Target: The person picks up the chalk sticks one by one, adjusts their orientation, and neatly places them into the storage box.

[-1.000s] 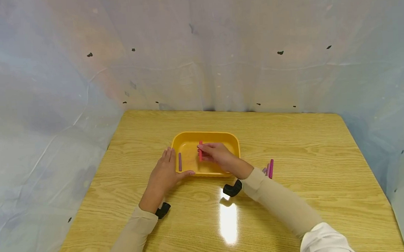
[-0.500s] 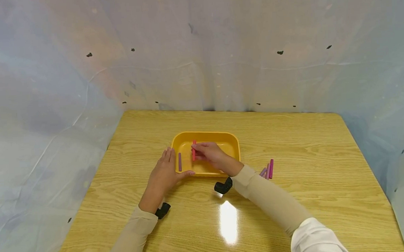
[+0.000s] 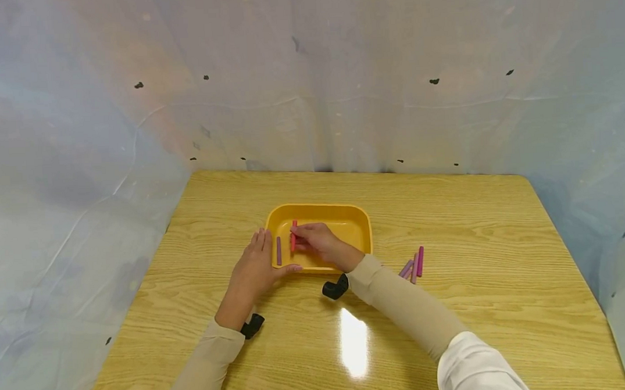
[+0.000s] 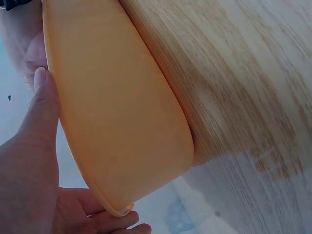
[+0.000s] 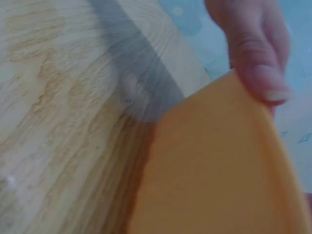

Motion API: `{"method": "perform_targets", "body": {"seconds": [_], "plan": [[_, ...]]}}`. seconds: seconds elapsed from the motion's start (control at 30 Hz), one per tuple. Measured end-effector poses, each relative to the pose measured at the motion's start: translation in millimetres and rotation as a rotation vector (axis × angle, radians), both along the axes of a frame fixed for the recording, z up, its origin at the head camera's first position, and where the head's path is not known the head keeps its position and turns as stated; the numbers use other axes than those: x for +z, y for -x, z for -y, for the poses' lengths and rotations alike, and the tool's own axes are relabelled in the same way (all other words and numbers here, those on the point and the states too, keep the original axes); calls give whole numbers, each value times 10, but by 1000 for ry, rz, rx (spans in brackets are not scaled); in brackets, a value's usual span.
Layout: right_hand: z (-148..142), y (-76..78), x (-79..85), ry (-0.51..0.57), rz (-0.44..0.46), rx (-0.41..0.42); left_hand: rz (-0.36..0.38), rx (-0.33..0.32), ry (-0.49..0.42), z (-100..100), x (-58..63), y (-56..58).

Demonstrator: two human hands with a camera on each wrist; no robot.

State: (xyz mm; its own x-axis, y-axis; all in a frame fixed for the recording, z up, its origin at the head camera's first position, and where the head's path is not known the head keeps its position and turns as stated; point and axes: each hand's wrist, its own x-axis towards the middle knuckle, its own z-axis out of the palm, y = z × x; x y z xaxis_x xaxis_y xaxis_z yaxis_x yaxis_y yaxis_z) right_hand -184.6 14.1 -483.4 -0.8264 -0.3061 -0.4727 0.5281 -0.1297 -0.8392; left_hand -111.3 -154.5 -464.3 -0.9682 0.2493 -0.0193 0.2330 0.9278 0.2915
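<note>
A yellow rectangular tray (image 3: 323, 211) sits on the table. My left hand (image 3: 254, 268) rests at its front left corner, fingers along the left side and thumb (image 4: 46, 105) stretched on the front rim. Inside the tray, my right hand (image 3: 318, 239) pinches a slim red stick (image 3: 293, 242), like chalk or a crayon, between thumb and fingertips. Just left of that, a purple stick (image 3: 279, 251) lies on the tray floor, running front to back. In the right wrist view the tray's outer wall (image 5: 204, 161) hides the held stick; the left thumb (image 5: 265, 80) shows on the rim.
Several purple, pink and magenta sticks (image 3: 414, 265) lie in a loose group on the wooden table (image 3: 476, 234), right of the tray. Black wrist mounts (image 3: 336, 287) hang under the wrists. Pale sheeting (image 3: 308, 102) stands behind the table and at both sides.
My right hand has moved left across the tray with the red stick, bringing it nearer the purple one. My left hand stays at the corner. More of the stick group shows beside the right sleeve.
</note>
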Motion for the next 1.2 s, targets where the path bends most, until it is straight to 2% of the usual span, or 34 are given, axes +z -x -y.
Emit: {"method": "perform_targets", "body": {"seconds": [0.43,0.87,1.2], "plan": [[39,3,-62,-52,7,-1,-8,-3,13,-11,35,-5],[51,-9,-111,-175,-97,43,-19,-7,7,-14,54,-22],[90,-19,-144,-231,-175,37,-8,5,1,-22,50,-23]]}}
